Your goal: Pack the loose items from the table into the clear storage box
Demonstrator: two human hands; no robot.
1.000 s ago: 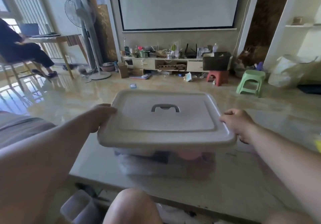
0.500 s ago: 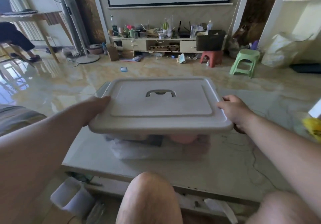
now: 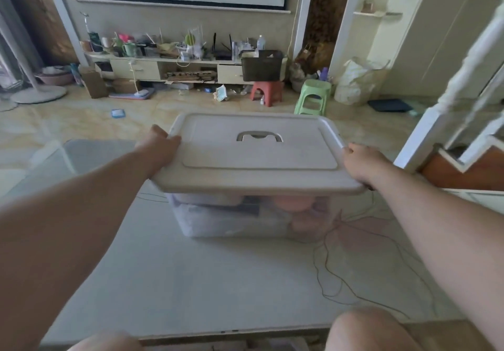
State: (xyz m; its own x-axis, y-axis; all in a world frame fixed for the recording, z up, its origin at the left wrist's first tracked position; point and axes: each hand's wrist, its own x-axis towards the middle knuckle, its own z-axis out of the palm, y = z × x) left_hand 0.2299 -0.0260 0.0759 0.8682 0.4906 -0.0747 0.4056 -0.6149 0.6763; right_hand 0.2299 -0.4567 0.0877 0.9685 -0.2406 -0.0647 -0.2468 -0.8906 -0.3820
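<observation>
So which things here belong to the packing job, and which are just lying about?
Part of the job:
- clear storage box, items inside
- its lid, on
- left hand and right hand gripping the lid's edges
- table

Lying about:
- green stool
- red stool
- dark bin
- white bag

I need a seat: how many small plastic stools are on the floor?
2: a red plastic stool under the dark bin, and a green plastic stool just right of it.

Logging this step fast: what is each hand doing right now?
Left hand: closed on the left edge of the lid of the box.
Right hand: closed on the lid's right edge.
</observation>
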